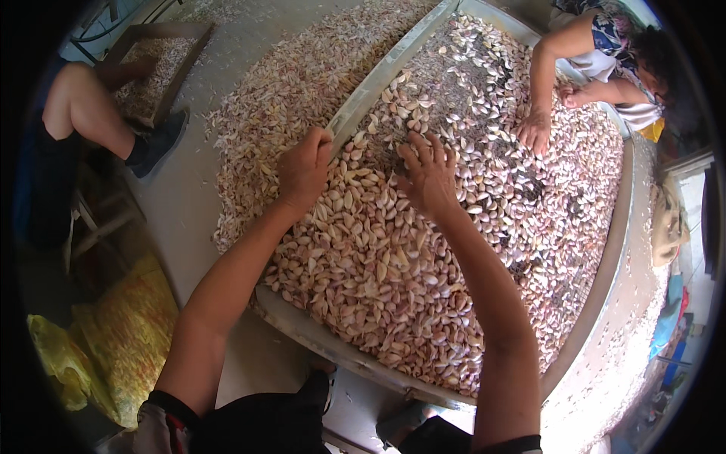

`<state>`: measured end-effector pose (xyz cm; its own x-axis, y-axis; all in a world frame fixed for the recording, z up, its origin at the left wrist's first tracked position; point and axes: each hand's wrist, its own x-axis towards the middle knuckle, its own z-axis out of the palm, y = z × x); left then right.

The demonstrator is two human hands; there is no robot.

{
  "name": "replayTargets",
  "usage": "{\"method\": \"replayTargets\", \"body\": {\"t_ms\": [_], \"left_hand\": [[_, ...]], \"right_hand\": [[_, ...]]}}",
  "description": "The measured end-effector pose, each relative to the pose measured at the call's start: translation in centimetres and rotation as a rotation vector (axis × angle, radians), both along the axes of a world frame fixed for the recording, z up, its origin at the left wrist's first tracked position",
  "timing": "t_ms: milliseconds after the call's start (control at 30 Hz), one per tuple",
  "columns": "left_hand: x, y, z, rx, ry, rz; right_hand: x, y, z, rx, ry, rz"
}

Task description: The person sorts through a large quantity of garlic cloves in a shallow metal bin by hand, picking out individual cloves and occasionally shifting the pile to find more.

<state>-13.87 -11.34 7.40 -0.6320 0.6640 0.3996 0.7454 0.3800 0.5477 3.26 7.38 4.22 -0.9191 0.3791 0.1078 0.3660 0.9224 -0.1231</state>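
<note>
A large wood-framed mesh tray (391, 63) is spread with unpeeled garlic cloves (385, 249), thickest on the side close to me. My left hand (306, 170) is at the tray's left edge, its fingers curled over the frame; whether a clove is in them is hidden. Inside the tray, my right hand (429, 173) rests with spread fingers on the cloves, beside a patch where the mesh and small debris show. I see nothing held in it.
Across the tray at the upper right, a co-worker's hand (534, 131) touches cloves. A heap of cloves and husks (255, 125) lies on the floor left of the frame. Another person's leg (96, 108) and a smaller framed tray (184, 74) are at the upper left. Yellow sacks (130, 335) lie lower left.
</note>
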Motion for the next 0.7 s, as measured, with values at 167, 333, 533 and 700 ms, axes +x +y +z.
{"method": "replayTargets", "body": {"t_ms": [167, 333, 533, 700], "left_hand": [[-1.4, -1.3, -0.4, 0.012, -0.041, -0.074], [-0.7, -0.8, 0.5, 0.036, -0.168, -0.066], [-0.4, -0.3, -0.1, 0.050, -0.100, -0.086], [-0.5, -0.8, 0.4, 0.047, -0.106, -0.087]], "right_hand": [[1.8, 3.8, -2.1, 0.072, -0.208, -0.275], [5.2, 10.3, -5.0, 0.074, 0.177, -0.460], [-8.2, 7.7, -2.6, -0.025, 0.210, -0.397], [-11.1, 3.7, -2.6, -0.066, 0.273, -0.121]]}}
